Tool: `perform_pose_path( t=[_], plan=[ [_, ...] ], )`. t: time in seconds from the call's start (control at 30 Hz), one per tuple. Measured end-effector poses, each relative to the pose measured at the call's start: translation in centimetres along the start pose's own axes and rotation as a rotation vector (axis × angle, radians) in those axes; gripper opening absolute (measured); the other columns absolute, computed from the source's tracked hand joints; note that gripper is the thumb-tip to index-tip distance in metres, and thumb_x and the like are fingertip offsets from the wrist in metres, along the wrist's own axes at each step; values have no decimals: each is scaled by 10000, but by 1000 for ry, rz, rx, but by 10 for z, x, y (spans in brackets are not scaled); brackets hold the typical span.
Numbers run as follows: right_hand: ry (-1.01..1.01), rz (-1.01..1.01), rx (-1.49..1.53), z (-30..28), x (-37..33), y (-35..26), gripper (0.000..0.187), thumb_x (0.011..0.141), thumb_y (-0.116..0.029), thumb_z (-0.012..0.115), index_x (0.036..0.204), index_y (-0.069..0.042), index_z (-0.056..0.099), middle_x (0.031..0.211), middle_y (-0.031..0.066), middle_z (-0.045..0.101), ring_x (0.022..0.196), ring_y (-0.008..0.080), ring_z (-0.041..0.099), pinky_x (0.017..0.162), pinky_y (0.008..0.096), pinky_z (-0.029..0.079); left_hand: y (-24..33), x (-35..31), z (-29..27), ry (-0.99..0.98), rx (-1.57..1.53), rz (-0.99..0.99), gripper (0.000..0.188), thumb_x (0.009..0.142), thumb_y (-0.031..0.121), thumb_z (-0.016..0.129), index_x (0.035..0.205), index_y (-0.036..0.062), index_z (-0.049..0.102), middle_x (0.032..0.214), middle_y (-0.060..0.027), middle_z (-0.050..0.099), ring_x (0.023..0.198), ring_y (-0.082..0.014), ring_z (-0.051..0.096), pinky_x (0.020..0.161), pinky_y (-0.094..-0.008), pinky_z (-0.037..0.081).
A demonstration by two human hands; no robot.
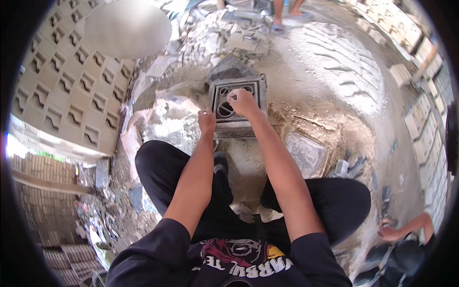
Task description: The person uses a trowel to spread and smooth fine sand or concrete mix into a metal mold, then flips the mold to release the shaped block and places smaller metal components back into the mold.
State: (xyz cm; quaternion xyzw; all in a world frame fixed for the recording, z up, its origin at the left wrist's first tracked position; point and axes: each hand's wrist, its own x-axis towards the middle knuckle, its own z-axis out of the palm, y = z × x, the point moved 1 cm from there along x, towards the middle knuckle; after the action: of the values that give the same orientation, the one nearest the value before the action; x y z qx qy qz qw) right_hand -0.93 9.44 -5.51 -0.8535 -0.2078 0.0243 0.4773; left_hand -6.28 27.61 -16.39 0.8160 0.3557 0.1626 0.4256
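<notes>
A dark, square metal mould (pixel 261 103) with round and bar-shaped openings lies in front of me. It rests on a grey block-like base (pixel 234 130). My right hand (pixel 243 102) is closed over the mould's upper right part, fingers curled downward. Whatever it grips is hidden beneath the fingers. At the mould's left edge, my left hand (pixel 206 121) is also closed, its fingertips bunched together. I cannot make out whether it holds the rim or something small.
Patterned pale blocks (pixel 71 81) form a stack at left. A whitish sheet (pixel 167 124) lies left of the mould, rubble (pixel 210 43) beyond it. Pale powder (pixel 334 67) is heaped at far right. Another person's foot (pixel 278 27) shows at the top, another person's hand (pixel 389 233) at lower right.
</notes>
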Motion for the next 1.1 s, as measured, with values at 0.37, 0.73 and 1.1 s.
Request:
perform_pose_path(
  t=[0.37, 0.73, 1.1],
  plan=[
    [-803, 286, -515, 44, 54, 13, 230, 774, -75, 596, 946, 40, 696, 1011, 274, 665, 995, 399, 648, 873, 446, 522, 33, 1, 9, -354, 309, -340, 849, 856, 731, 424, 947, -68, 698, 967, -319, 657, 977, -450, 631, 861, -473, 480],
    [-642, 615, -312, 59, 41, 10, 361, 923, -282, 573, 1028, 64, 584, 1012, 325, 623, 1007, 473, 592, 870, 492, 456, 28, 4, 9, -339, 166, -404, 805, 818, 719, 519, 791, -68, 685, 724, -282, 642, 744, -438, 650, 699, -490, 486],
    [-722, 583, -485, 58, 47, 1, 412, 922, -330, 587, 1007, 73, 596, 974, 319, 632, 989, 473, 595, 837, 492, 464, 40, 4, -2, -373, 196, -461, 797, 827, 732, 484, 853, -40, 682, 825, -256, 673, 832, -429, 655, 801, -493, 498]
  ],
)
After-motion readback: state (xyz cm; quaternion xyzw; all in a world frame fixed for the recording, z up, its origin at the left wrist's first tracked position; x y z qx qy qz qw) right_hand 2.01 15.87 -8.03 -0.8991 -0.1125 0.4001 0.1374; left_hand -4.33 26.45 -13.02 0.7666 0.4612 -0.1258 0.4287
